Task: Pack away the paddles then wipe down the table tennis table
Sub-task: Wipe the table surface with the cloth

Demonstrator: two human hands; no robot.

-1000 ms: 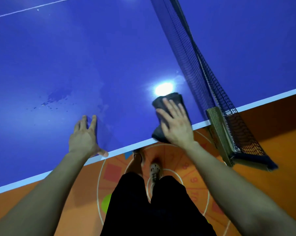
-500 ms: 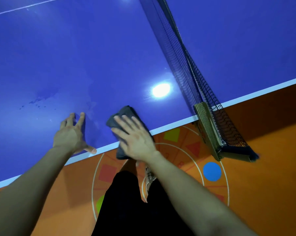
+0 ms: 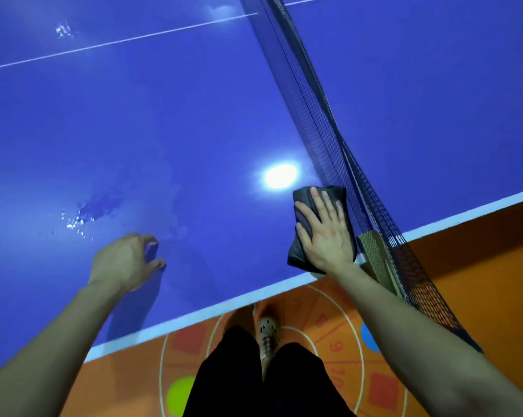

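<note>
Your right hand (image 3: 326, 233) lies flat, palm down, on a dark grey folded cloth (image 3: 299, 254). The fingers are straight and slightly spread and point toward the top of the frame, pressing the cloth rather than gripping it. The cloth is a soft, thick, roughly rectangular pad. It shows beyond your fingertips and along the left of your hand, and its near end reaches the table's white edge stripe (image 3: 194, 317).

It sits at centre right of the frame, just beside the black mesh net (image 3: 314, 121), close to the olive-coloured net clamp (image 3: 377, 257) fixed to the table edge. Your right forearm runs straight in from the lower right corner.

Your left hand (image 3: 124, 260), at lower left of centre, holds nothing. Its fingers are loosely bent, with the tips at or just above the surface; whether they touch, you cannot tell. It is well apart from the cloth.

The table (image 3: 163, 130) is smooth, glossy and blue. A round lamp glare (image 3: 281, 176) shines just above and left of the cloth. A wet patch with glinting droplets (image 3: 85, 212) lies above and left of your left hand, and a thin white line (image 3: 118, 42) crosses the upper left.

Below the table edge, the orange floor (image 3: 480, 266) carries painted circles, numbers and coloured shapes. Your black-clad legs (image 3: 254, 371) and one shoe (image 3: 267, 332) show at bottom centre.
</note>
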